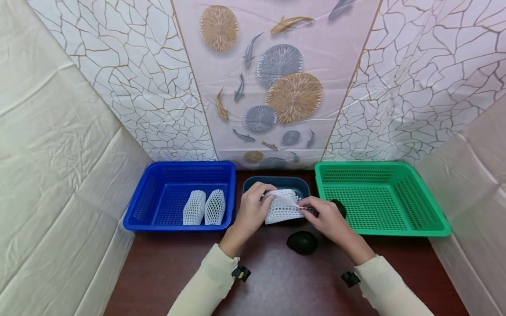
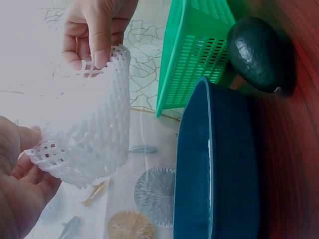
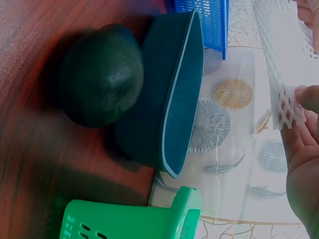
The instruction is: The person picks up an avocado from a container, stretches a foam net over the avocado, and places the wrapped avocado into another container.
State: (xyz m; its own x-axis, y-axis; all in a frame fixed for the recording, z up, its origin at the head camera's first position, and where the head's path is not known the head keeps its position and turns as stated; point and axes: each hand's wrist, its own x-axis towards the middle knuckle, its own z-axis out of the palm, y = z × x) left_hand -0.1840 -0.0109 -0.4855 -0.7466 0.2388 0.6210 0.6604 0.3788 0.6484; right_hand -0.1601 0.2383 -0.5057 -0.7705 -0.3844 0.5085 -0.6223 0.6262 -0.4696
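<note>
Both hands hold a white foam net sleeve point(image 1: 283, 206) above the dark teal bin point(image 1: 248, 181). My left hand point(image 1: 253, 206) pinches its left end between thumb and fingers. The opposite end is pinched by my right hand point(image 1: 325, 218), whose thumb lies on the mesh edge in the right wrist view. Between the two ends the sleeve hangs loose, its mouth spread in the left wrist view. A dark green avocado point(image 1: 302, 242) lies on the table in front of the bin. Another avocado point(image 2: 255, 55), partly behind my right hand in the head view, sits beside the green basket point(image 1: 379, 206).
To the left stands a blue basket point(image 1: 168, 227) with two white foam net sleeves, one point(image 1: 194, 208) beside the other point(image 1: 215, 207). The teal bin stands between the two baskets on a dark reddish-brown table point(image 1: 261, 281). Patterned cloth point(image 1: 257, 87) hangs behind them.
</note>
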